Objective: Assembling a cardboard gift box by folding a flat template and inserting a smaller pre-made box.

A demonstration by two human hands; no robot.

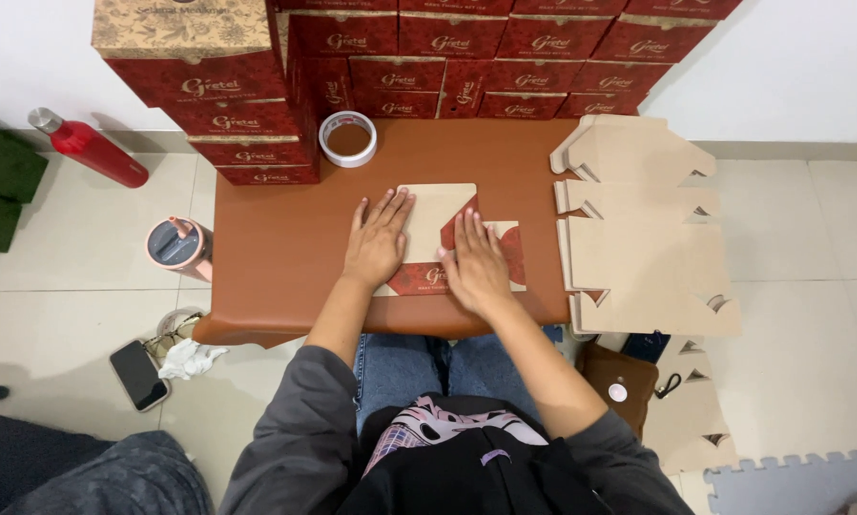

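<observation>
Overhead, head view: both hands flat, fingers spread, pressing a flat box blank (444, 221) at the middle of the brown counter (276, 248). Left hand (378, 243) on the tan side, right hand (474, 262) on the red printed side. Tape roll (348, 138) far behind. Stacked red boxes (237, 105) far left. Pile of tan blanks (638, 238) right.

At mid-frame, the left hand (378, 240) and right hand (475, 264) press palms-down, fingers spread, on a partly folded red-and-tan cardboard box blank (440, 215) lying on the brown surface (276, 248). A tape roll (348, 138) sits above them, stacked red boxes (505, 38) along the top, and flat tan blanks (638, 238) at right.
</observation>
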